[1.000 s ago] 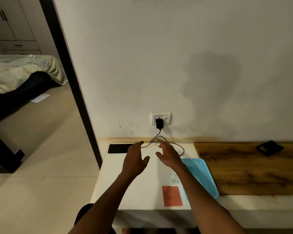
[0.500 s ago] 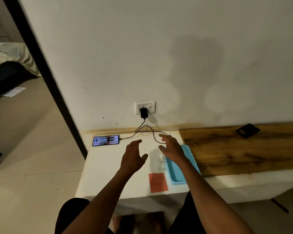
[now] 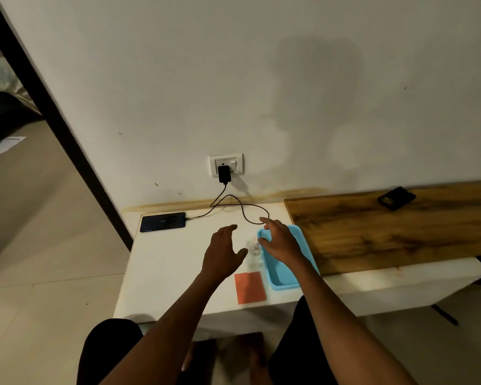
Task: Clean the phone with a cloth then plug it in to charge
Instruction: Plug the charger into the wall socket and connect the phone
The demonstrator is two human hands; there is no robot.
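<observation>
Both forearms extend forward over a white table; the left hand is held palm down above the tabletop, fingers loosely spread and gently bent, thumb out to the side, grasping nothing; the right hand hovers over the near-left corner of a blue tray, fingers spread and slightly arched, likewise holding nothing; whether either hand touches the surface beneath cannot be told. Between the two hands stands a small clear bottle, its outline blurred. The phone is a flat dark rectangle with a glossy, dimly lit screen; it lies face up at the far-left corner of the table, near the wall, its long axis running left to right, parallel to the wall. A thin black cable enters its right-hand short end, loops across the tabletop and rises to a black charger seated in a white wall socket. The cloth, a flat orange-red rectangle with a matte face, lies near the table's front edge, just left of the tray; the tray is smooth plastic, shallow and rectangular. To the right lies a wood-grain board carrying a small dark object.
</observation>
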